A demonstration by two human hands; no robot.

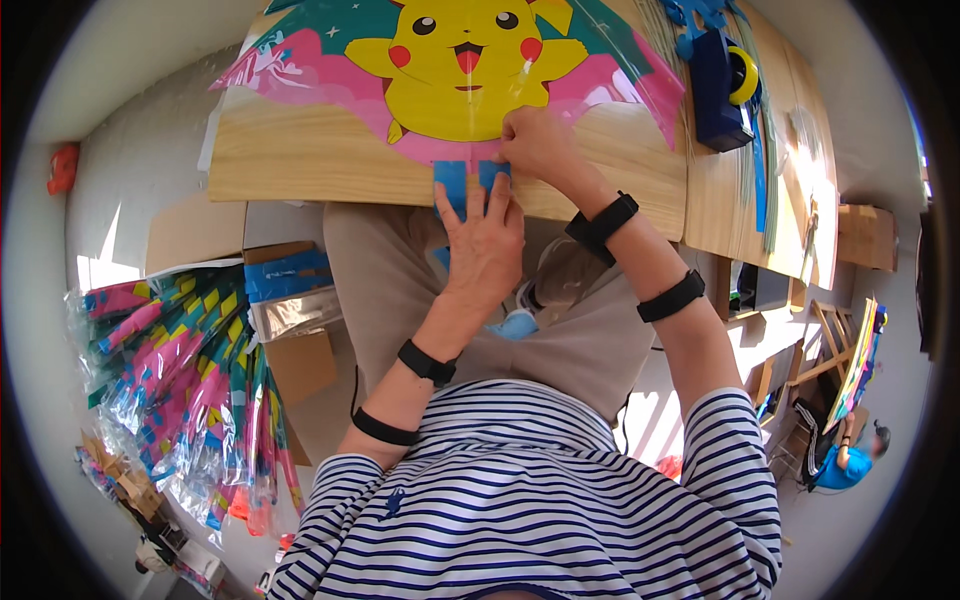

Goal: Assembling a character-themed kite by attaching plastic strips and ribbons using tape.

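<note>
The bright plastic-film kite with a yellow cartoon creature on pink and teal [455, 75] lies flat on the pale wooden worktop [300, 165], its lower tip pointing toward the near edge. At that tip sit 2 short blue tape strips [462, 178], side by side, their long axes running near to far and overhanging the worktop's near edge.

The left hand [485, 245] lies flat and released, fingers [455, 210] spread, their tips pressing the strips from the near side; it grasps nothing. The right hand [535, 140] is curled, fingers bent down onto the kite film just to the right of and beyond the strips; whether it pinches the film or merely presses cannot be told. The strips therefore lie directly ahead of the left fingertips and just left of the right hand. Both hands touch the work, the left more squarely over it.

Surroundings: a dark blue tape dispenser with a yellow roll [725, 85] stands at the far right of the worktop, well apart. A stack of folded kites in clear wrappers [180, 370] lies on the floor to the left (beside brown cardboard boxes [290, 300]). Nothing stands between the hands and the strips.
</note>
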